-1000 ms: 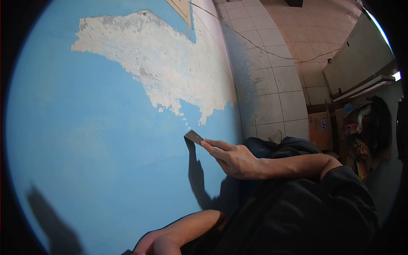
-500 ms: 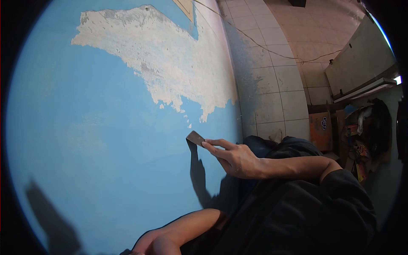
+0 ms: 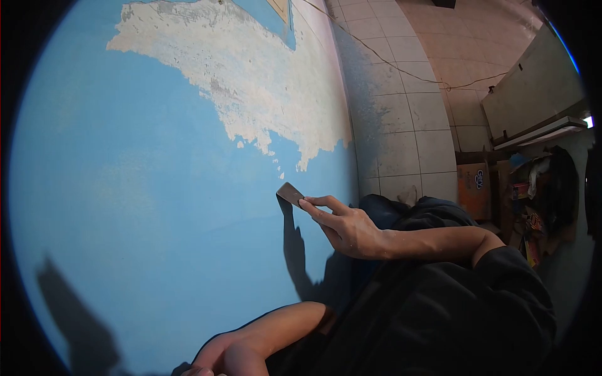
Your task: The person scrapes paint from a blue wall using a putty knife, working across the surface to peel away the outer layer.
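Flaking pale patches [image 3: 269, 81] show on a blue painted wall [image 3: 157, 213]. My right hand [image 3: 354, 232] pinches a small flat scraper [image 3: 290, 193] between thumb and fingers. The scraper's far edge is at the blue paint, just below the small chipped spots under the large bare patch, and it casts a dark shadow down the wall. My left forearm is bent close to the wall at the bottom. Only a bit of my left hand [image 3: 199, 372] shows at the bottom edge; its fingers are mostly cut off.
A tiled floor [image 3: 398, 113] runs alongside the wall, with a thin cable [image 3: 401, 70] across it. At the right are an orange cardboard box [image 3: 472, 188], a pile of packets and dark bags [image 3: 552, 188], and a pale panel [image 3: 533, 88]. My bent legs are near the wall.
The wall and floor have shifted slightly upward in view. My right hand and the scraper sit slightly higher in view, and a little more of my left hand shows.
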